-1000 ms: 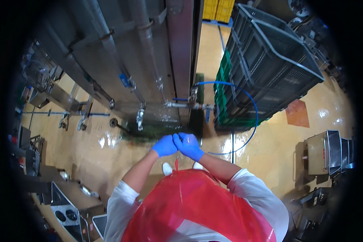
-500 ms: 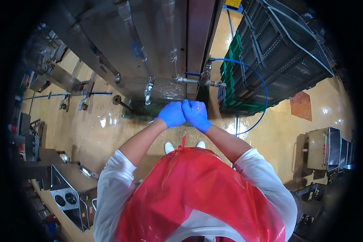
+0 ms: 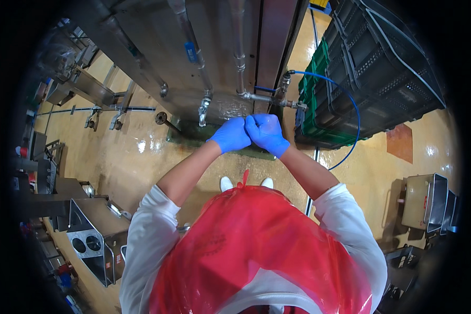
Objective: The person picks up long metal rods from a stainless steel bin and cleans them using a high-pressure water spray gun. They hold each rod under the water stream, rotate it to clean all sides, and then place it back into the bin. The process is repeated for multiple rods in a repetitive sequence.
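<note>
The person's left hand (image 3: 230,135) and right hand (image 3: 267,134) meet in the middle of the scene, at the far end of both outstretched forearms. Both wear blue gloves (image 3: 271,137). The fingers of each hand are curled in narrow, knuckles upward, and the two gloves touch or nearly touch along their inner edges; whether anything lies within the fingers cannot be told from above.

Just beyond the hands stands a metal panel (image 3: 219,57) with pipes running down it. The pipe fitting (image 3: 204,109) at the end of the middle pipe is near the left hand, on its far left; a blue tag or handle (image 3: 191,52) sits farther up that pipe. On the far right of the right hand, a horizontal pipe (image 3: 259,97) leads to a valve (image 3: 281,95), from which a blue hose (image 3: 358,118) loops right and back near. Behind the hose rise stacked dark grey crates (image 3: 377,78) with green crates (image 3: 309,123) beside and under them.

On the near side are a red apron (image 3: 235,225), white sleeves (image 3: 152,225) and white shoes (image 3: 226,183) on the wet tan floor (image 3: 115,167). A metal bin (image 3: 418,201) stands well apart on the right, and on the near left a metal unit (image 3: 86,243) shows two round holes.
</note>
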A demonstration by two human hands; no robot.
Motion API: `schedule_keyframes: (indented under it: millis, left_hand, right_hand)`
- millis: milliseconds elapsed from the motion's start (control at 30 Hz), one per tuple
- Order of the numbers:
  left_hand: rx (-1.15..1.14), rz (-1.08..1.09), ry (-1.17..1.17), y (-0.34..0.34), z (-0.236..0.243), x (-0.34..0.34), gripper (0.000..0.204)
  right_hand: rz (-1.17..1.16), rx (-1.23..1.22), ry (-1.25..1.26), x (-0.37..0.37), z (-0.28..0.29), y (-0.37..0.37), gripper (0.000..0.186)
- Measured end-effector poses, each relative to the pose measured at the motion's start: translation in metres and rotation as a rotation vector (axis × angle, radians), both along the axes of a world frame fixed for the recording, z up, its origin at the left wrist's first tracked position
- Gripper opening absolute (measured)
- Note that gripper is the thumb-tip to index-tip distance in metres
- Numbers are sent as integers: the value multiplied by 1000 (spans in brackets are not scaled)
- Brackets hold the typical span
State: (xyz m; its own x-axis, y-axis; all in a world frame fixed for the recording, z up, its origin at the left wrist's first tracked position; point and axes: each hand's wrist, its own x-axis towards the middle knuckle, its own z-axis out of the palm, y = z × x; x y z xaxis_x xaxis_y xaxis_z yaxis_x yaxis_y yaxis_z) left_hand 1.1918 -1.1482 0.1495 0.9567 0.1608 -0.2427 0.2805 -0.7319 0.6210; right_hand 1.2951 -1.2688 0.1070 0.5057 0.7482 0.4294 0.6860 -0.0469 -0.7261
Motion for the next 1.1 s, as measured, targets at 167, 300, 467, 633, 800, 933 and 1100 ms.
schedule_keyframes:
  millis: [167,300,467,633,800,933,1100]
  left_hand:
    - [-644,37,212,4,-7,-7,29]
    - [35,189,-11,-18,-3,-6,26]
    - [200,271,2,-27,1,0,27]
    - [16,86,-66,-14,6,-1,31]
    - [-62,68,-15,-18,25,4,30]
    - [-94,75,-49,-15,24,10,29]
    - [-63,75,-156,-18,29,13,24]
  right_hand:
    - [8,-88,-38,-4,16,-9,40]
    - [-114,-407,95,-10,32,-9,49]
    - [-268,-515,295,-13,33,-4,52]
    - [-203,-266,182,-11,16,-6,45]
    - [-103,-16,96,-3,12,-11,37]
    - [3,122,-1,13,17,-7,35]
    - [135,196,-135,32,27,-2,36]
